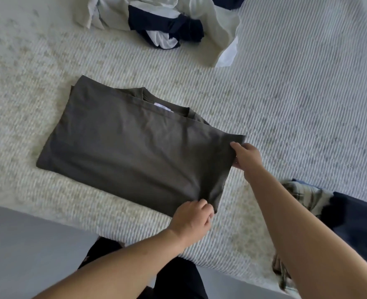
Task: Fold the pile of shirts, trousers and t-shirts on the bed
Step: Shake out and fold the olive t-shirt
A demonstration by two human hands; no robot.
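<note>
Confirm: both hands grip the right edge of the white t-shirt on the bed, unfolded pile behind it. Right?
One thing is wrong: the t-shirt is dark olive-grey, not white. The head view shows it. The rest holds: the left hand and right hand both grip its right edge on the bed, and the unfolded pile lies behind it.
</note>
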